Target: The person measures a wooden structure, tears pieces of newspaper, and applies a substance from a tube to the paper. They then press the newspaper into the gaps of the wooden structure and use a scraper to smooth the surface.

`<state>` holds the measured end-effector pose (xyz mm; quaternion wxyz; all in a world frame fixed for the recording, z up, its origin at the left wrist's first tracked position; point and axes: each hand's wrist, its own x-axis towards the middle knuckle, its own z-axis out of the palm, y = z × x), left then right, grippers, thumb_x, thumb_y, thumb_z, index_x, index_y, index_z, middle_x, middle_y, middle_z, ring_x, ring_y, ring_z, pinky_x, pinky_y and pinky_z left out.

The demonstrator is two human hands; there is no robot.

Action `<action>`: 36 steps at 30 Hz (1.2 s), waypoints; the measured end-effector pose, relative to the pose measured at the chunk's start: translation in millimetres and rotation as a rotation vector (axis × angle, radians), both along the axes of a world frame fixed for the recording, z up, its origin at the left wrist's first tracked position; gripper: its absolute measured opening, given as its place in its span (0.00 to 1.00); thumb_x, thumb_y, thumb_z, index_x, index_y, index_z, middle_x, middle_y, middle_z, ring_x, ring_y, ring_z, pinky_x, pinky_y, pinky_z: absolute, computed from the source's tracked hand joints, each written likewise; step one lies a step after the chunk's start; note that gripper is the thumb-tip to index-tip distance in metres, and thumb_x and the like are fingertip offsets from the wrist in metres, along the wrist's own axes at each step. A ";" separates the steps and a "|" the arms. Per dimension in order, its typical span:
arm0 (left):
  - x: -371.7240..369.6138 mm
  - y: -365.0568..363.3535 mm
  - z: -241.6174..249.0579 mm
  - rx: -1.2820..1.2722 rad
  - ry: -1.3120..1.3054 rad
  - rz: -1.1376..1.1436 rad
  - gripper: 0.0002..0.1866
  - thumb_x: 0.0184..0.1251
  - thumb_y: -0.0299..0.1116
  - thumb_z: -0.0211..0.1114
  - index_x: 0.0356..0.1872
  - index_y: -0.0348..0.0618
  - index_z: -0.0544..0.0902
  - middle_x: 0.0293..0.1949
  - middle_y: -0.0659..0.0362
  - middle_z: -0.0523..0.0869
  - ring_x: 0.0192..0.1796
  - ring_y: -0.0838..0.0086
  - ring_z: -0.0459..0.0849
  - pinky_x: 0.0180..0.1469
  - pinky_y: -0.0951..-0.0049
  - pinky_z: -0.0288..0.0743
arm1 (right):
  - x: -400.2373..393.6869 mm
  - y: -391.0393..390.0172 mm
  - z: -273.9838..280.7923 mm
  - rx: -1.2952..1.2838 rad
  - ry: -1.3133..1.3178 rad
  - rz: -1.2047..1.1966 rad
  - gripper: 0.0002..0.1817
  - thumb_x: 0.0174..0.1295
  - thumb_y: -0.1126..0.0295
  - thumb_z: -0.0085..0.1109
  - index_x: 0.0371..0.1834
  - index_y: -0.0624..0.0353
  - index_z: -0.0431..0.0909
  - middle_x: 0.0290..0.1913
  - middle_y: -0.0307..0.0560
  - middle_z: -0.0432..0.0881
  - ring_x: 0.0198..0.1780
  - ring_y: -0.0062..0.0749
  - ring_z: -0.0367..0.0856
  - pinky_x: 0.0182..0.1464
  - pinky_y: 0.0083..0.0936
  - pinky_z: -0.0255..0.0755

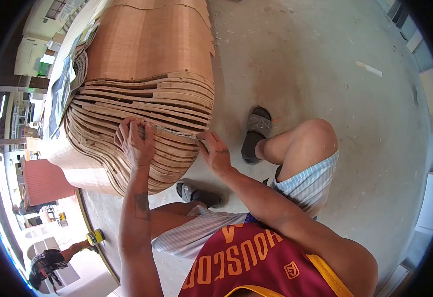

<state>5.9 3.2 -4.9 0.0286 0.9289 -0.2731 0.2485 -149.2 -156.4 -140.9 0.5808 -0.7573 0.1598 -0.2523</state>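
Note:
A large curved wooden form (142,44) has smooth reddish-brown panels at the top and many thin, wavy wooden strips (177,106) with gaps between them lower down. My left hand (136,141) rests on the middle of the strips, its fingers bent over a thin pale strip (174,132). At the right edge of the form, my right hand (215,151) pinches the end of that same strip. The strip lies across the others between my two hands.
Crumpled printed paper (64,89) covers the form's left side. My sandaled feet (258,126) stand on the grey floor (364,138). A wood scrap (369,69) lies at the right. At the lower left, another person (48,262) reaches towards a yellow-green object (95,237).

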 end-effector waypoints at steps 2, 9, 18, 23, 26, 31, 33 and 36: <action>0.3 -1.0 0.2 -0.003 -0.002 -0.005 0.15 0.73 0.46 0.69 0.48 0.46 0.85 0.62 0.56 0.82 0.65 0.53 0.76 0.72 0.46 0.61 | 0.8 -1.5 -6.1 0.004 0.031 0.011 0.15 0.65 0.77 0.72 0.54 0.58 0.84 0.51 0.52 0.87 0.52 0.55 0.89 0.53 0.42 0.84; -0.5 -0.3 0.3 -0.008 0.010 -0.013 0.14 0.73 0.45 0.70 0.47 0.46 0.85 0.61 0.56 0.82 0.65 0.53 0.76 0.71 0.47 0.61 | 7.9 -2.7 -13.2 -0.080 -0.036 0.021 0.11 0.64 0.79 0.71 0.48 0.57 0.86 0.45 0.50 0.89 0.46 0.52 0.90 0.45 0.42 0.84; -0.4 -1.6 0.9 -0.034 0.018 -0.014 0.14 0.71 0.43 0.70 0.47 0.45 0.85 0.61 0.57 0.82 0.65 0.54 0.76 0.72 0.48 0.59 | 17.7 -9.9 -13.8 -0.022 -0.005 0.028 0.10 0.67 0.79 0.71 0.47 0.59 0.82 0.43 0.55 0.88 0.44 0.54 0.90 0.44 0.41 0.84; -2.4 -3.9 3.0 -0.034 0.025 -0.013 0.14 0.73 0.44 0.70 0.47 0.45 0.85 0.60 0.58 0.82 0.64 0.55 0.76 0.71 0.48 0.59 | 18.4 -18.3 -15.5 0.032 0.066 -0.022 0.11 0.68 0.76 0.72 0.50 0.60 0.81 0.50 0.55 0.85 0.46 0.49 0.89 0.46 0.39 0.84; -4.4 -3.7 3.5 -0.057 0.012 -0.036 0.13 0.72 0.44 0.71 0.47 0.48 0.86 0.59 0.59 0.83 0.63 0.55 0.77 0.71 0.48 0.61 | 14.8 -21.8 -25.5 0.167 0.148 0.095 0.13 0.68 0.72 0.73 0.52 0.60 0.82 0.51 0.53 0.85 0.53 0.46 0.87 0.48 0.42 0.80; -4.0 -5.8 6.6 -0.080 0.008 -0.053 0.14 0.70 0.44 0.72 0.47 0.47 0.85 0.58 0.58 0.83 0.63 0.55 0.78 0.70 0.48 0.62 | 23.6 -24.1 -52.4 0.392 0.031 0.204 0.12 0.68 0.70 0.74 0.50 0.61 0.84 0.50 0.49 0.86 0.51 0.38 0.88 0.51 0.35 0.81; -3.1 -5.3 5.0 -0.073 0.008 -0.042 0.14 0.69 0.44 0.72 0.48 0.47 0.85 0.59 0.58 0.82 0.63 0.54 0.78 0.71 0.48 0.62 | 30.8 -30.4 -64.3 0.402 0.050 0.261 0.09 0.68 0.74 0.73 0.48 0.62 0.85 0.48 0.47 0.87 0.50 0.34 0.88 0.52 0.32 0.81; -1.6 -2.5 2.1 -0.075 0.023 -0.027 0.15 0.69 0.44 0.72 0.48 0.48 0.85 0.58 0.58 0.82 0.64 0.55 0.78 0.71 0.48 0.62 | 38.0 -40.9 -60.0 0.384 0.102 0.329 0.06 0.69 0.80 0.71 0.46 0.64 0.85 0.44 0.43 0.88 0.48 0.28 0.89 0.53 0.28 0.83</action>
